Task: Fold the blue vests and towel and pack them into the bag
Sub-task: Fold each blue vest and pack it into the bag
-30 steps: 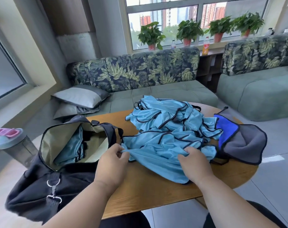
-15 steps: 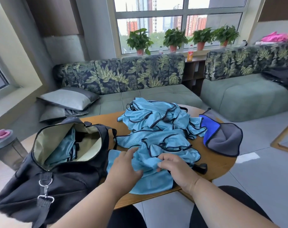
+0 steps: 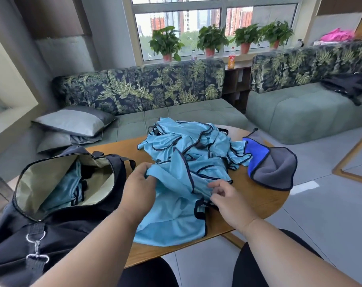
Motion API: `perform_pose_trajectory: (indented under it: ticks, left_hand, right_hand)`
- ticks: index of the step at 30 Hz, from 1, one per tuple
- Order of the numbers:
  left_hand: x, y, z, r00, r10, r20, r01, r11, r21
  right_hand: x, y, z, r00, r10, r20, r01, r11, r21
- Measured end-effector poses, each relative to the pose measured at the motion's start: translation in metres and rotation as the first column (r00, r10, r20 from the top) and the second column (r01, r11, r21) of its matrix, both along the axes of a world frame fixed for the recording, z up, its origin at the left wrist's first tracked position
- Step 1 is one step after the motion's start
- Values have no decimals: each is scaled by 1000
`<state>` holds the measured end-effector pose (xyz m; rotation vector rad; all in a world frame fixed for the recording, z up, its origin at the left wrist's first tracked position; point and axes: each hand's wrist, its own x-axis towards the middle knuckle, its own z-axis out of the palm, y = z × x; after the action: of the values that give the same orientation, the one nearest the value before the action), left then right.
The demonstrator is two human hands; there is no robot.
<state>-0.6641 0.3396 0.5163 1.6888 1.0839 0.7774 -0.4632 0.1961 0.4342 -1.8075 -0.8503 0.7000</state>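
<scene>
while the left hand pinches one edge and the right hand pinches the black trim, a blue vest lies on the counter beside the open bag. item: thin, limp, likely slippery; best taken at bound edges. towel: unfolded, at the right.

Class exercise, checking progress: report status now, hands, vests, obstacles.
Left hand and right hand both grip the near light-blue black-trimmed vest. Open black duffel bag holds folded blue fabric. Blue-grey towel untouched. Path clear.
</scene>
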Motion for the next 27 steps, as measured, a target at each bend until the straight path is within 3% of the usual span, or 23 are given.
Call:
perform_pose_trajectory:
  ticks: [5, 17, 20, 24, 27]
  left_hand:
    - [-25, 5, 7, 993, 85, 81, -80, 995, -59]
    - [-45, 3, -18, 975, 90, -202, -95, 995, -18]
    - [-39, 3, -18, 984, 103, -145, -105, 994, -7]
    - [-28, 6, -5, 991, 135, 25, -132, 987, -95]
    - [-19, 11, 5, 973, 171, 157, -148, 978, -149]
  right_hand:
    - [-5, 9, -22, 974, 131, 185, -118, 990, -78]
    - [-1, 10, -17, 956, -41, 290, 63, 996, -68]
    - [-8, 8, -13, 911, -2, 413, 20, 999, -40]
    - [-21, 10, -13, 812, 133, 568, -166, 986, 7]
    - [-23, 11, -16, 778, 283, 561, -288, 954, -83]
